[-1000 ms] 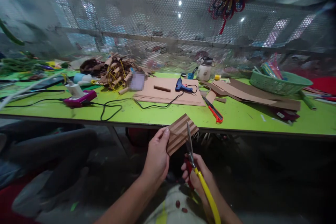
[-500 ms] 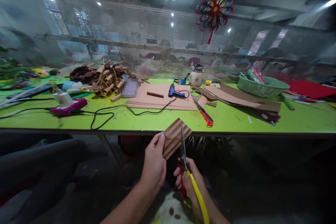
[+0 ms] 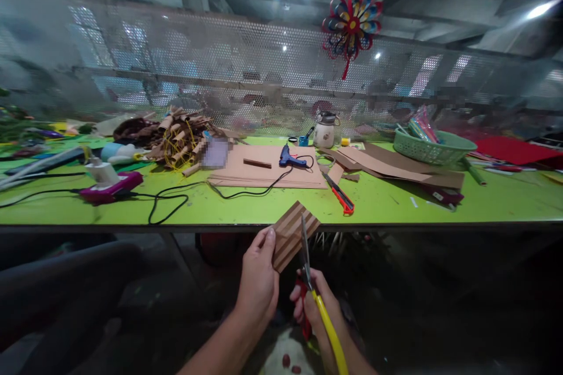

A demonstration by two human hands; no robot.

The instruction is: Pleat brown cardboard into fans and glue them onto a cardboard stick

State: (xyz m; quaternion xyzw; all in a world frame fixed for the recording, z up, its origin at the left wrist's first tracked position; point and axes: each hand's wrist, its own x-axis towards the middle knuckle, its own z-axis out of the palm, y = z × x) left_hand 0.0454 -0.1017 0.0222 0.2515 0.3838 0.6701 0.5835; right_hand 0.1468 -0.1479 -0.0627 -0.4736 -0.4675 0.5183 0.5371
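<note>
My left hand (image 3: 260, 272) grips the left end of a brown striped piece of cardboard (image 3: 288, 233), thumb on top, just in front of the table edge. In my right hand (image 3: 323, 310) is a pair of scissors (image 3: 307, 252) with one red and one yellow handle. Their blades point up and lie across the right part of the cardboard. Whether they have cut into it I cannot tell. On the table beyond, a blue glue gun (image 3: 291, 157) and a narrow brown strip (image 3: 257, 163) rest on flat brown cardboard sheets (image 3: 229, 174).
An orange utility knife (image 3: 342, 198) lies near the table's front edge. At left are a purple power strip (image 3: 112, 187) with black cables and a heap of rolled brown pieces (image 3: 180, 135). A green basket (image 3: 435, 149) and a jug (image 3: 325, 130) stand farther back.
The view has shifted slightly, so the table sits a little lower and more to the left. The scissor blades look closer together; both hands keep their hold.
</note>
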